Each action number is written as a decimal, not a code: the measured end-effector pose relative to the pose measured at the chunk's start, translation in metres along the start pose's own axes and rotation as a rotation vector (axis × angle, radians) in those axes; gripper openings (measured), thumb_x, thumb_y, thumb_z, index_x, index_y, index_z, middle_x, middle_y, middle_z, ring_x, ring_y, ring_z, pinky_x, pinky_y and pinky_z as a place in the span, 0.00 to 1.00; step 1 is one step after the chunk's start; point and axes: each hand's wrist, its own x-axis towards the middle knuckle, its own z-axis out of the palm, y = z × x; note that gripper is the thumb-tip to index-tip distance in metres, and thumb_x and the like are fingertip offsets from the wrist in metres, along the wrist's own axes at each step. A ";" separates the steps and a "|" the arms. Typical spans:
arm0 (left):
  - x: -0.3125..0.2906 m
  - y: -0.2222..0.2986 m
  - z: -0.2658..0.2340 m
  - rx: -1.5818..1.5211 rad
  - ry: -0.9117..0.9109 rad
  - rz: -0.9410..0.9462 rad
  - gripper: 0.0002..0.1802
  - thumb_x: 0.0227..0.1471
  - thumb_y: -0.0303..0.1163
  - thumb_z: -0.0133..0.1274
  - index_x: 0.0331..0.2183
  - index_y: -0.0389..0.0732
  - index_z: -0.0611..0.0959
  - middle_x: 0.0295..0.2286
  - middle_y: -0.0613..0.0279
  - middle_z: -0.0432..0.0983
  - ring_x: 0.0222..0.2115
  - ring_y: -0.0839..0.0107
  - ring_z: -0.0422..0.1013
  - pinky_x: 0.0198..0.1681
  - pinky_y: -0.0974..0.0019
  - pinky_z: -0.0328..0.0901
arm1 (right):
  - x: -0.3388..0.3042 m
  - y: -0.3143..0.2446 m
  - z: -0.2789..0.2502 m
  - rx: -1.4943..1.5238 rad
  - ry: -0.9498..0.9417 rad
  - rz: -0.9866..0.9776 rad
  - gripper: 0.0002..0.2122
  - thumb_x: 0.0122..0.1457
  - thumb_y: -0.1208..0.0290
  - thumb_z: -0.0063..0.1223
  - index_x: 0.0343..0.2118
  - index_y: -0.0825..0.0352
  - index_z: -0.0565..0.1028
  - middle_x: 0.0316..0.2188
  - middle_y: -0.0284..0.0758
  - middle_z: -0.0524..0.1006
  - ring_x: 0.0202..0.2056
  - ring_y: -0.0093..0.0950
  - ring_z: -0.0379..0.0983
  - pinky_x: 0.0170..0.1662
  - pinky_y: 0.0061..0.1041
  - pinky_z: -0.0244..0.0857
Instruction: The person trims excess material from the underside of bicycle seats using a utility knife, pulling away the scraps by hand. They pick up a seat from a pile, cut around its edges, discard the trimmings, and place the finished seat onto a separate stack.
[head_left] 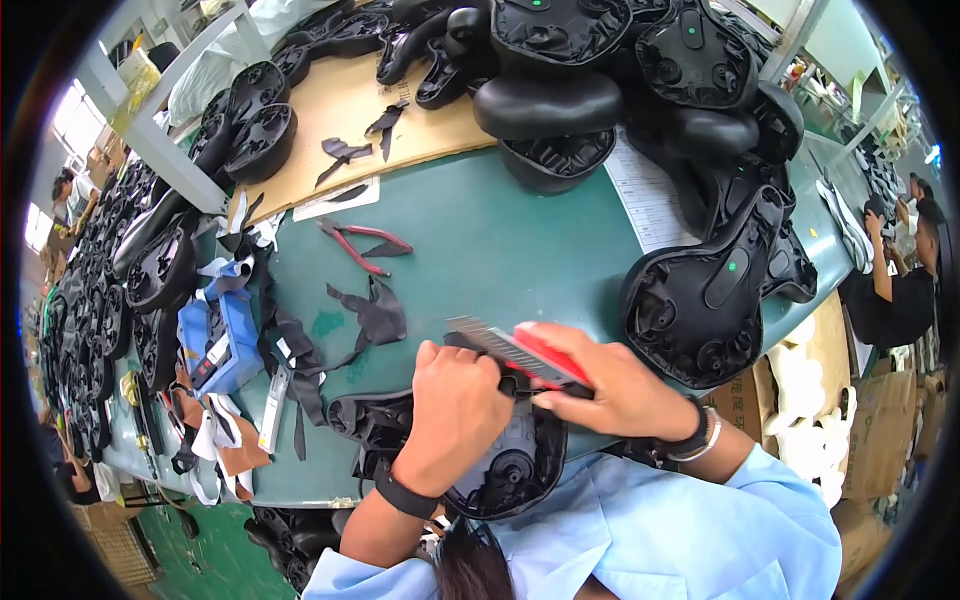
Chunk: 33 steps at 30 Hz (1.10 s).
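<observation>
A black bicycle saddle (515, 478) lies upside down at the table's near edge against my body, its hollow underside facing up. My left hand (455, 405) is closed in a fist on the saddle; what its fingers pinch is hidden beneath it. My right hand (625, 388) grips a red utility knife (545, 354), its long segmented blade pointing up and left just past my left knuckles. Whether the blade touches the saddle I cannot tell. Black cover scraps (378, 312) lie beyond my left hand, with red-handled pliers (365, 243) farther off.
More upturned saddles (695, 310) are piled at the right and far side. A blue bin (220, 345) and another cutter (273, 410) sit at left among scraps. Cardboard (400, 130) covers the far table (480, 240). A printed sheet (640, 190) lies under saddles. Co-workers (905, 280) are at far right.
</observation>
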 end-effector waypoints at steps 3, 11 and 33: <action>-0.006 -0.013 0.009 -0.197 0.053 -0.029 0.12 0.36 0.34 0.62 0.19 0.36 0.79 0.17 0.57 0.72 0.25 0.59 0.67 0.36 0.58 0.56 | -0.028 0.026 -0.029 -0.349 0.107 -0.069 0.26 0.55 0.73 0.54 0.57 0.68 0.62 0.44 0.44 0.74 0.36 0.38 0.76 0.38 0.31 0.71; 0.003 -0.002 -0.021 -0.851 0.140 -0.558 0.07 0.42 0.26 0.58 0.19 0.34 0.78 0.15 0.59 0.71 0.21 0.71 0.65 0.30 0.66 0.56 | -0.025 0.011 -0.020 -0.848 -0.193 -0.032 0.29 0.49 0.76 0.50 0.58 0.59 0.63 0.21 0.34 0.67 0.15 0.30 0.67 0.16 0.28 0.60; 0.024 -0.041 0.006 -0.101 0.478 0.016 0.12 0.34 0.31 0.64 0.14 0.37 0.76 0.11 0.58 0.66 0.14 0.59 0.64 0.20 0.64 0.60 | -0.035 0.018 0.013 -0.977 0.033 -0.008 0.25 0.53 0.72 0.52 0.56 0.61 0.64 0.15 0.33 0.70 0.13 0.33 0.68 0.16 0.32 0.57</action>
